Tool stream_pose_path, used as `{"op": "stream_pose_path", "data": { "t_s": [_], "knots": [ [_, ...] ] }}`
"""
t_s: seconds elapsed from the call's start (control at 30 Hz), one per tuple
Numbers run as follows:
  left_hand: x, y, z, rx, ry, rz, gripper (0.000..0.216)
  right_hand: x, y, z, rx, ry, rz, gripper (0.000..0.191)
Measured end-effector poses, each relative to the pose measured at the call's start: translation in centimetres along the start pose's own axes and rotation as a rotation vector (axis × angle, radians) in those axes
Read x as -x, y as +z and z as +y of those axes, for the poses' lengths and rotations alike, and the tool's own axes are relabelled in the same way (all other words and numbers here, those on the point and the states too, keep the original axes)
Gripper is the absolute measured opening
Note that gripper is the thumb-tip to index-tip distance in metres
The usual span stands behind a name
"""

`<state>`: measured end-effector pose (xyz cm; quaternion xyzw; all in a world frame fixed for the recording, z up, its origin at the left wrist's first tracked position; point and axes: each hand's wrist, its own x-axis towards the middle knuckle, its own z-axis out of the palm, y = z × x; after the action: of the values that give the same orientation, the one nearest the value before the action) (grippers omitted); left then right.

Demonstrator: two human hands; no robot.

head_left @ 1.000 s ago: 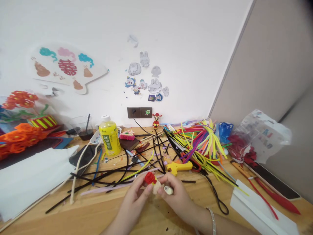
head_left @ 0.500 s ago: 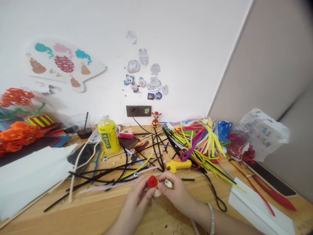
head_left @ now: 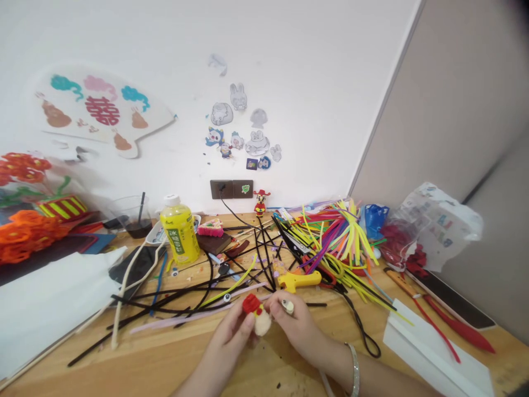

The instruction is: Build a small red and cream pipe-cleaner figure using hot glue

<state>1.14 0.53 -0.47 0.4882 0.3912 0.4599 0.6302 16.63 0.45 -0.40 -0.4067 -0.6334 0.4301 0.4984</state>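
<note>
Both my hands meet low in the middle over the wooden table (head_left: 165,358). They pinch a small craft piece (head_left: 256,314) between them: a red fuzzy top on a cream fuzzy body. My left hand (head_left: 233,336) grips its left side with thumb and fingers. My right hand (head_left: 295,328) holds the right side, fingers curled, and a silver bracelet (head_left: 355,366) sits on that wrist. Just beyond my fingers lie a lilac pipe cleaner (head_left: 185,317) and a yellow tool (head_left: 300,279).
Black pipe cleaners (head_left: 198,286) cross the table's middle; a bright pile of coloured ones (head_left: 334,237) lies at the back right. A yellow bottle (head_left: 177,231), a cup (head_left: 134,218), orange flowers (head_left: 25,237), white sheets (head_left: 45,303), a plastic bag (head_left: 438,226) and white paper (head_left: 433,358) surround them.
My hands have kept hold of the craft piece and turned it a little; more of its cream body now shows below the red top. The view has drifted slightly.
</note>
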Motion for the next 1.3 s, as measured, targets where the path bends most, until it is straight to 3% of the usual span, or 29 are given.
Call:
{"op": "stream_pose_path", "data": {
  "t_s": [0.2, 0.37, 0.47, 0.6, 0.77, 0.9, 1.07, 1.17, 1.3],
  "knots": [
    [-0.8, -0.7, 0.3, 0.390, -0.142, -0.026, 0.034, -1.1, -0.5, 0.9, 0.051, 0.035, 0.131, 0.025],
    [-1.4, -1.1, 0.1, 0.424, -0.108, -0.022, 0.032, -1.6, -0.6, 1.1, 0.104, 0.034, 0.199, 0.012],
    [-1.4, -1.0, 0.2, 0.325, -0.088, -0.014, 0.039, -1.5, -0.7, 1.1, 0.163, 0.017, 0.193, 0.006],
    [-1.4, -1.1, 0.5, 0.168, -0.048, 0.020, 0.039, -1.2, -0.5, 1.4, 0.415, -0.050, 0.063, 0.027],
    [-2.0, -2.5, 1.5, 0.268, 0.026, 0.079, 0.035, -0.8, 0.0, 1.8, 0.754, -0.230, -0.166, 0.028],
    [-3.2, -4.1, 1.9, 0.311, 0.085, 0.153, 0.040, -0.6, 0.2, 1.9, 0.697, -0.308, -0.210, 0.030],
    [-3.8, -4.9, 1.5, 0.185, 0.143, 0.195, 0.048, -0.8, 0.2, 1.9, 0.583, -0.285, -0.178, 0.031],
    [-3.5, -4.1, 1.1, 0.099, 0.134, 0.136, 0.045, -1.1, 0.2, 1.3, 0.483, -0.260, -0.074, 0.021],
    [-2.6, -2.1, -0.2, 0.073, 0.119, -0.018, 0.047, -1.5, -0.1, 0.5, 0.353, -0.238, 0.029, 0.021]
  ]
}}
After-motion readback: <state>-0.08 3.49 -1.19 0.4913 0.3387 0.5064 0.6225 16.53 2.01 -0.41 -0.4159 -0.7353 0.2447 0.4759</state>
